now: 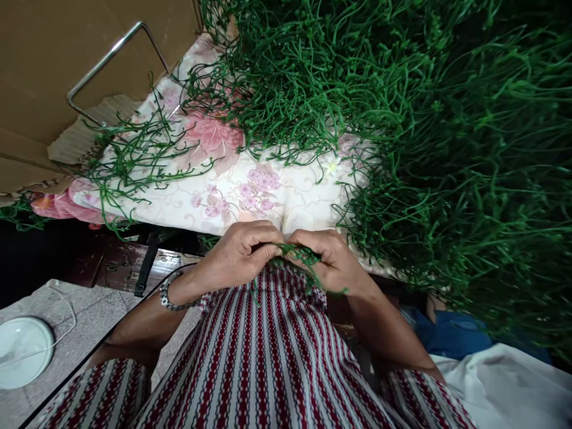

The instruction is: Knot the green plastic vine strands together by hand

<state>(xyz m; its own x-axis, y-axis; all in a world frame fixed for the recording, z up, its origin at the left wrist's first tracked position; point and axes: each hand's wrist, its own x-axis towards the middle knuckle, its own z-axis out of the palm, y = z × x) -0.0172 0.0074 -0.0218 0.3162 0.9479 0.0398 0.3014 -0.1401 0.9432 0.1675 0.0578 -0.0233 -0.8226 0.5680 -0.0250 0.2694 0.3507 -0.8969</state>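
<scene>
Close to my striped shirt, my left hand (247, 250) and my right hand (328, 257) meet at the near edge of the flowered cloth (286, 185). Both are closed on one small green strand piece (304, 255), pinched between thumbs and fingers. Bits of green hang below the fingers. A huge heap of curly green strands (313, 77) covers the cloth's far side and the whole right. A smaller loose group of strands (138, 155) lies on the cloth at the left.
Cardboard (40, 77) stands at the upper left, with a bent metal bar (107, 56) before it. A white round lid-like object (27, 351) is at the lower left. White fabric (504, 381) lies at the lower right.
</scene>
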